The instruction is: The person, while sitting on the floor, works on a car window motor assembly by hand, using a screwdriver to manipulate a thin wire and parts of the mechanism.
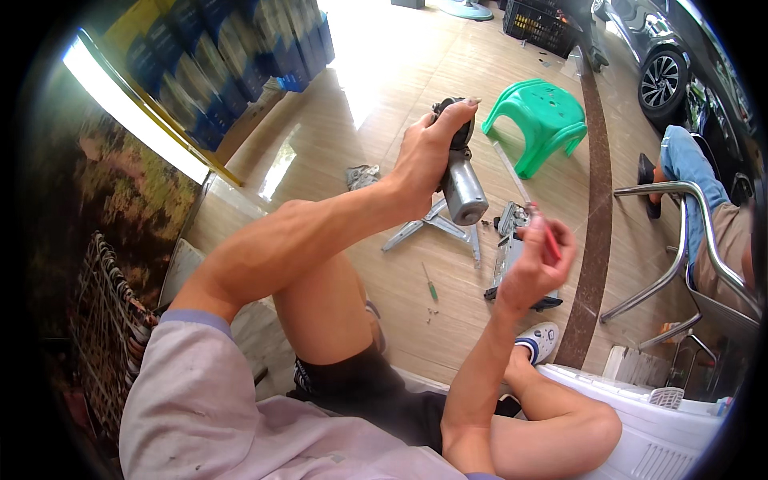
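My left hand (428, 148) is closed around a small electric motor (464, 192) with a silver metal cylinder and a black end, held up above the floor. The thumb lies over the black end, and the cylinder tilts down toward me. My right hand (536, 264) grips a screwdriver by its red handle (552, 242). Its long thin shaft points up and away, close to the green stool and apart from the motor. Below the right hand, a metal mechanism with a black base (506, 260) lies on the floor, partly hidden by that hand.
Around the floor lie a metal bracket (440, 228), a grey metal part (364, 176), a green-handled screwdriver (432, 290) and several small screws (433, 314). A green plastic stool (544, 108) stands ahead. At right, another person sits beside a metal-framed chair (688, 192), near a car (664, 80).
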Available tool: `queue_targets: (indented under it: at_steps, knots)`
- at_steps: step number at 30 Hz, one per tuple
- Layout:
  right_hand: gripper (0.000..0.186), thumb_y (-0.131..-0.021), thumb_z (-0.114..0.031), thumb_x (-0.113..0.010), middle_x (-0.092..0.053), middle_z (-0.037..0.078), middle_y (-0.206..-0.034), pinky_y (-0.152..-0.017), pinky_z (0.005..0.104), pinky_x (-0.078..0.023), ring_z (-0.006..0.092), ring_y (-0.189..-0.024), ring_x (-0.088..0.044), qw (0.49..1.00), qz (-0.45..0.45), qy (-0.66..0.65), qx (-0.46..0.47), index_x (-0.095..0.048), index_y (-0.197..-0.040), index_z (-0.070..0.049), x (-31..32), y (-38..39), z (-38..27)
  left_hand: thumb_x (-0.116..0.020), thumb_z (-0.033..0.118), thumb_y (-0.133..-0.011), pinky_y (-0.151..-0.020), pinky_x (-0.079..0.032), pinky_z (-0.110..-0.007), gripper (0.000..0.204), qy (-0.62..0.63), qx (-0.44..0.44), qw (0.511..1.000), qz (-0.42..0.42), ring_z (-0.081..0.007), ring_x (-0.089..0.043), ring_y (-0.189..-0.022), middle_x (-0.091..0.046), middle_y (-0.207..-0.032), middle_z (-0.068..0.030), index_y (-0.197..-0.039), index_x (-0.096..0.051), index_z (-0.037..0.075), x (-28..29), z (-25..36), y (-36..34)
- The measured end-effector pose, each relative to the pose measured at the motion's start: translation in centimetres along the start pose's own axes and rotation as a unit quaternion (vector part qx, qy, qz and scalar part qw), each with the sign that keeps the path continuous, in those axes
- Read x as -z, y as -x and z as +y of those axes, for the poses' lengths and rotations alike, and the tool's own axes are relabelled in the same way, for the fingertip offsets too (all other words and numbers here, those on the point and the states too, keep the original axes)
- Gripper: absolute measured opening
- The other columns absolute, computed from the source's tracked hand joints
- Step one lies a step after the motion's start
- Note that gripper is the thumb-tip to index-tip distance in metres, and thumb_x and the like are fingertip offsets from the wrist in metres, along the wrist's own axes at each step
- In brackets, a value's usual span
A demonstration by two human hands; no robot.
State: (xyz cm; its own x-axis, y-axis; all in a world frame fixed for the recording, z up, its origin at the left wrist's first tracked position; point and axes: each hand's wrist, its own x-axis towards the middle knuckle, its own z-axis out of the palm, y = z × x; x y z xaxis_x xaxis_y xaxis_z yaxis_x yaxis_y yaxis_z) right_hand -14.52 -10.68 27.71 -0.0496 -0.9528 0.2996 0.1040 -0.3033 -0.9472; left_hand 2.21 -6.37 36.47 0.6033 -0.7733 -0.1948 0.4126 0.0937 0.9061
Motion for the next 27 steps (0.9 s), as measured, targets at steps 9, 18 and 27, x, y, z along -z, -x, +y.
queue_targets:
  at_steps: [9,18,27]
  knots:
    - [0.046,-0.085,-0.002,-0.068,-0.065,0.022,-0.094,-0.057,0.0313,-0.058,0.0239,-0.070,-0.065,0.963,0.048,-0.183,0.192,-0.042,-0.123,0.004,0.5,2.3,-6.2,-0.068,0.052,-0.085,-0.064,-0.041,-0.031,0.046,-0.003,-0.020,0.999,0.025,-0.0129,-0.046,-0.074,-0.047,-0.086,-0.0024,-0.098,-0.053,0.010,-0.1,-0.1,-0.5]
    - [0.048,-0.082,-0.005,-0.069,-0.062,0.025,-0.097,-0.063,0.0321,-0.061,0.0261,-0.071,-0.067,0.965,0.029,-0.139,0.219,-0.041,-0.120,0.005,1.1,3.1,-7.5,-0.069,0.056,-0.082,-0.063,-0.042,-0.031,0.053,-0.011,-0.037,0.998,0.048,-0.0126,-0.047,-0.074,-0.048,-0.088,-0.0025,-0.101,-0.052,0.010,0.3,0.1,-0.4]
    - [0.045,-0.083,-0.003,-0.068,-0.061,0.025,-0.098,-0.070,0.0358,-0.060,0.0275,-0.073,-0.066,0.969,0.001,-0.147,0.200,-0.041,-0.119,0.002,0.8,3.7,-7.6,-0.069,0.058,-0.082,-0.063,-0.044,-0.031,0.056,-0.023,-0.039,0.998,0.043,-0.0120,-0.049,-0.075,-0.049,-0.089,-0.0025,-0.103,-0.052,0.010,0.5,0.1,-0.6]
